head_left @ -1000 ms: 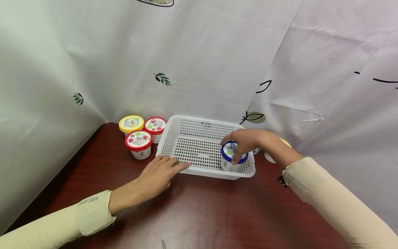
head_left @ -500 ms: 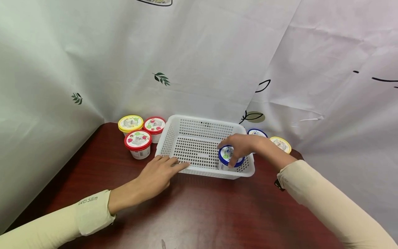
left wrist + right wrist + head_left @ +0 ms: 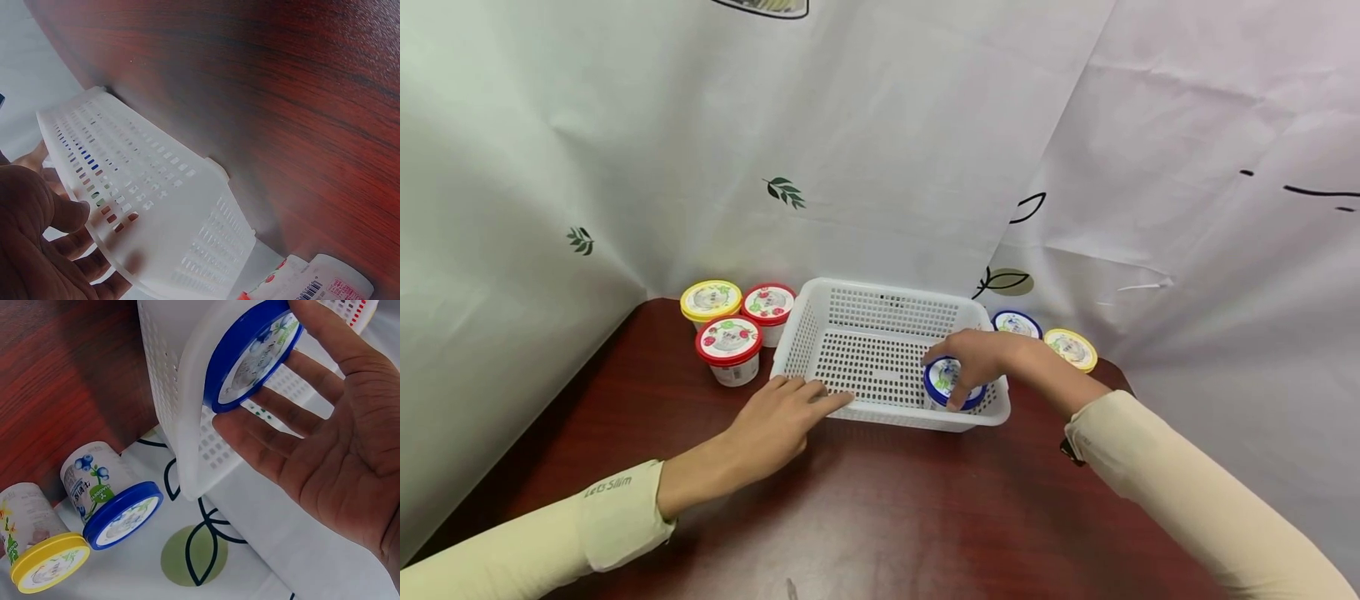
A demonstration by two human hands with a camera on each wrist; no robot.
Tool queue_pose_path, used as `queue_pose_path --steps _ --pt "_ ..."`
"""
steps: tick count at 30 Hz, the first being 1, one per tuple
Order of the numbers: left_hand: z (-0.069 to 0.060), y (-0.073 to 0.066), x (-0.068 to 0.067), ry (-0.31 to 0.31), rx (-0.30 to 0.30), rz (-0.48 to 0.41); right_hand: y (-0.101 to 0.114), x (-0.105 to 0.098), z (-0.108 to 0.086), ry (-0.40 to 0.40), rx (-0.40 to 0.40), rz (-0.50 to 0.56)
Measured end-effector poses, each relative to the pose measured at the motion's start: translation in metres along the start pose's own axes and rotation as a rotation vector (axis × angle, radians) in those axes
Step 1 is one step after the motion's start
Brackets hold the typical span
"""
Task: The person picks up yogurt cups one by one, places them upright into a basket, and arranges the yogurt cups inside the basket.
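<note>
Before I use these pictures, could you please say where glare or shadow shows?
Head view: pale glare on the table; left wrist view: the left hand looks dark and shaded; right wrist view: a broad shadow darkens the table beside the basket.

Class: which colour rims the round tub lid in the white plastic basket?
Blue rim, clearest in right wrist view.

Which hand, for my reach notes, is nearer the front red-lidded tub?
Left. The left hand holds the basket just right of the front red-lidded tub; the right hand is farther, gripping the blue-lidded tub in the basket's right end.
</note>
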State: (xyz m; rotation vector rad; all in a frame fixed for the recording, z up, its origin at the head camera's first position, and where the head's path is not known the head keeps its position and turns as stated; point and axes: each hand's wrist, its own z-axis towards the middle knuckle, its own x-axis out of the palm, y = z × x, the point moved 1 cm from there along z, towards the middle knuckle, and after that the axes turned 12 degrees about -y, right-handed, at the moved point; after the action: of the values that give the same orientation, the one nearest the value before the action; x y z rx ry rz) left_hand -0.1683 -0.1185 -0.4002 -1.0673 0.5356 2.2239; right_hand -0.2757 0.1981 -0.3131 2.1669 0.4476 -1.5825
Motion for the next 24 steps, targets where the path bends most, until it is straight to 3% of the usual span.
queue_pose_path --steps 24 --pt "-0.0019 0.0009 0.0024 -0.019 0.001 -0.004 0.0004 0.0017 -0.0029 0.005 0.038 0.003"
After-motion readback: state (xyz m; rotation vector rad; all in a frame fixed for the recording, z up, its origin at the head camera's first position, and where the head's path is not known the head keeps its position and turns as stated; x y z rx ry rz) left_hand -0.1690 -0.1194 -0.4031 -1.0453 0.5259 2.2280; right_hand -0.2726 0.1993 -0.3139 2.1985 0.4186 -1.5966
